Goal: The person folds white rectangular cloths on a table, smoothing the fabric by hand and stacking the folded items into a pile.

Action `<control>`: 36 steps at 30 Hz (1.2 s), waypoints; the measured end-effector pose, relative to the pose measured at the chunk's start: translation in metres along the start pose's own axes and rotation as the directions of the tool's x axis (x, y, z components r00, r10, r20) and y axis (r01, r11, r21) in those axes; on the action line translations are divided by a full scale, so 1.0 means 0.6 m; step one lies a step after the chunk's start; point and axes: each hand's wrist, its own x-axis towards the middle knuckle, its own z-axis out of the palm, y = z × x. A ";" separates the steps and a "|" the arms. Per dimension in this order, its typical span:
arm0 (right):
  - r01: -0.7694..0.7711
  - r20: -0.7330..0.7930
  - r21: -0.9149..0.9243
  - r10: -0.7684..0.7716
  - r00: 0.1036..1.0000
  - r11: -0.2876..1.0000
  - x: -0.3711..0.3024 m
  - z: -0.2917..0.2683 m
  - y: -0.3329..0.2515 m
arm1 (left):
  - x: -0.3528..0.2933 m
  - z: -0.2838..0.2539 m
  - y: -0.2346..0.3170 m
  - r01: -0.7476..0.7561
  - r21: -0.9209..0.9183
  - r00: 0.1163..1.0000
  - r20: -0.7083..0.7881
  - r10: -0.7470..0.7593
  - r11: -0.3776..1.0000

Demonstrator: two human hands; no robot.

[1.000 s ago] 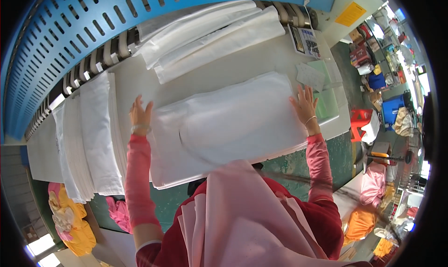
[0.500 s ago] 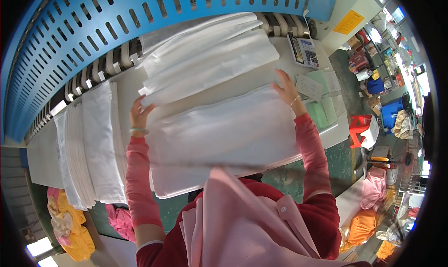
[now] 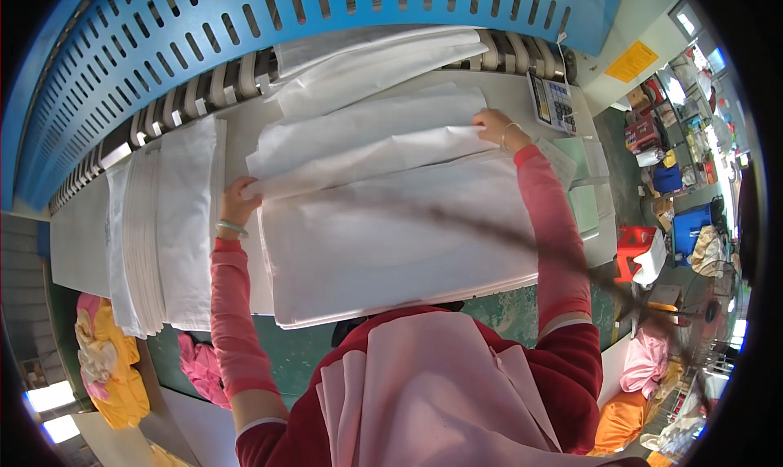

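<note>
A white folded cloth (image 3: 371, 147) stretches between my hands across the table, its near edge lifted. My left hand (image 3: 239, 203) pinches its near left corner. At the near right corner, the fingers of my right hand (image 3: 494, 128) are closed on the same edge. Directly in front of me lies a neat stack of white folded cloths (image 3: 400, 239), and the held cloth overlaps its far side. Behind it, more white cloth (image 3: 367, 69) lies rumpled against the belted rollers.
A blue slotted machine cover (image 3: 269, 6) arches over the belted rollers (image 3: 192, 104). More white stacks (image 3: 188, 222) stand at left. A calculator (image 3: 553, 101) and green papers (image 3: 583, 202) lie at right, beyond which is a red stool (image 3: 636, 251). Yellow cloth (image 3: 122, 377) lies below left.
My spread fingers have closed on the near corners of a white cloth. That cloth has come away from the rollers toward me, onto the stack's far side.
</note>
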 end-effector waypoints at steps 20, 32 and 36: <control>-0.169 -0.590 0.321 0.336 0.734 0.932 -0.524 0.096 -0.144 | -0.351 0.001 0.155 0.055 0.134 0.998 -0.045 -0.050 0.989; -0.051 -0.895 -0.014 0.010 0.446 0.999 -0.396 -0.114 -0.132 | -0.171 -0.105 0.196 -0.245 -0.375 0.939 -0.321 0.123 0.894; -0.095 -0.926 -0.089 -0.047 0.376 0.992 -0.412 -0.123 -0.135 | -0.177 -0.127 0.233 -0.318 -0.085 0.881 -0.395 0.261 0.944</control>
